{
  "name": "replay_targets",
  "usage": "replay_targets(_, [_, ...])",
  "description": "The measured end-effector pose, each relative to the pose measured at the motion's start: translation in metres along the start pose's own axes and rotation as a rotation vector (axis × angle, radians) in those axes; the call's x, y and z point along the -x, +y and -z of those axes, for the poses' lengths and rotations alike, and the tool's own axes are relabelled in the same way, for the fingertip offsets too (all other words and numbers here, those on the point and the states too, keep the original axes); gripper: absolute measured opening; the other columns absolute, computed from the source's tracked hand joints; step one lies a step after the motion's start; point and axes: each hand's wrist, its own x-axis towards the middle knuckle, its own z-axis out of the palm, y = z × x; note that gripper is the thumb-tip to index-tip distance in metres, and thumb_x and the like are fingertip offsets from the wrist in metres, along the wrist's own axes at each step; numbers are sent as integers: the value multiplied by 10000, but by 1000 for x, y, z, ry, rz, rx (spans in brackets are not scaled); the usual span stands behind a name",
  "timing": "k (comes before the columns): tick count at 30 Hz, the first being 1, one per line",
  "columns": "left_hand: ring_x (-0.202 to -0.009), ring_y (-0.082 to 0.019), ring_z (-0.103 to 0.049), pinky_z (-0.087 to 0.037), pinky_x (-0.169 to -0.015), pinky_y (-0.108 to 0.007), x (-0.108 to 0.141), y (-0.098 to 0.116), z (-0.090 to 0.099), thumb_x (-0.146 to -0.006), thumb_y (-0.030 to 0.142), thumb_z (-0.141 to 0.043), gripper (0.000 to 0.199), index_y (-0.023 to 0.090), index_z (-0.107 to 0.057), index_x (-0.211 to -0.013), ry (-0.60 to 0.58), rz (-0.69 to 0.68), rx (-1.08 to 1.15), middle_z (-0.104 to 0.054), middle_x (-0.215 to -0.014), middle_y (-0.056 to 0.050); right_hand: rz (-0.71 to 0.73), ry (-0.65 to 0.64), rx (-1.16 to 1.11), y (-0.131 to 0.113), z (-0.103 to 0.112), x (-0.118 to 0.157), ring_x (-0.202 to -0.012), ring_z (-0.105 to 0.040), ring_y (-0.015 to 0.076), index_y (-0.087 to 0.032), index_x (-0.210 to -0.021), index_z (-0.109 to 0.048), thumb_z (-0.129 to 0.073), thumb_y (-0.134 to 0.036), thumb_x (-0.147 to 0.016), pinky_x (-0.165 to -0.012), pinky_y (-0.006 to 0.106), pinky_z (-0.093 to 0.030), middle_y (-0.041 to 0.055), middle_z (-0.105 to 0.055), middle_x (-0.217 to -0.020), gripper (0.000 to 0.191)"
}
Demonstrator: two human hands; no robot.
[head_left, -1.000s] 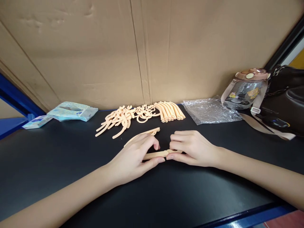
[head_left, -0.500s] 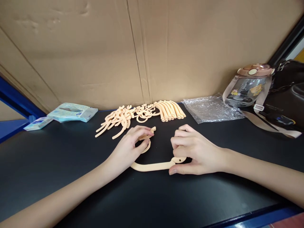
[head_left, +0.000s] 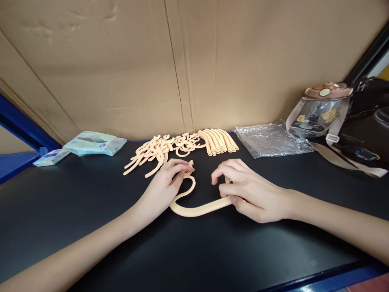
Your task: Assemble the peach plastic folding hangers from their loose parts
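Observation:
Between my hands lies a beige plastic folding clothes hanger [head_left: 197, 211], with one long curved arm toward me and a rounded hook. My left hand [head_left: 165, 180] is closed on its left side, near the hook and a small upright end piece; the palm hides part of it. At the arm's right end, my right hand [head_left: 247, 190] has its thumb and fingers wrapped round the plastic. A short beige bit shows between those fingers, and the joint there is hidden. Both hands rest low over the black table [head_left: 182, 255].
Behind my hands lie a loose heap of curved hanger arms [head_left: 152, 152], a pile of hooks [head_left: 186, 144] and a neat stack of hanger arms [head_left: 219, 142]. Tissue packs [head_left: 94, 142] lie left; a clear plastic bag [head_left: 270, 140], strapped bottle [head_left: 319, 113] and dark bag [head_left: 367, 129] are right.
My right hand has turned and closed round the arm's end, covering the holed joint seen before. The arm's right end has risen slightly, and more of the hook shows beside my left hand.

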Motion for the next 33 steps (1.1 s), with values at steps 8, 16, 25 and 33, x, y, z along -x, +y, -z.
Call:
replay_targets(8, [-1152,-221,-509,-405,-1026,-454,2,-7,-1,-946,228,-385,258,216,-628,-1029,13,-53,-118,-542,-1176,-65,-157,83,211,10,-1,0,-1171,-461,279,-177,-732,-561,-511,-370,-922,-965,451,-386,146,-523,-1231,275])
replay_targets(16, [-1170,-243,-440,-394,-1025,-455,3,-12,-4,-940,155,-319,310,214,-609,-1032,46,-41,-283,-537,-1198,-69,-257,22,442,4,-5,0,-1128,-531,284,-158,-824,-617,-467,-387,-951,-912,414,-448,160,-551,-1208,302])
replay_targets(25, [-1160,-234,-463,-417,-1000,-461,3,-12,-3,-928,112,-318,313,211,-581,-1066,0,-113,-299,-539,-1226,-68,-372,15,749,-10,-8,2,-662,-616,246,-142,-770,-627,-509,-521,-904,-637,362,-402,75,-619,-701,419])
replay_targets(33, [-1162,-239,-466,-399,-1017,-477,5,-14,-4,-912,69,-315,318,180,-580,-1046,39,-129,-334,-557,-1196,-86,-109,-127,337,-13,0,-1,-795,-539,200,-155,-822,-591,-571,-458,-897,-723,318,-407,60,-604,-867,313])
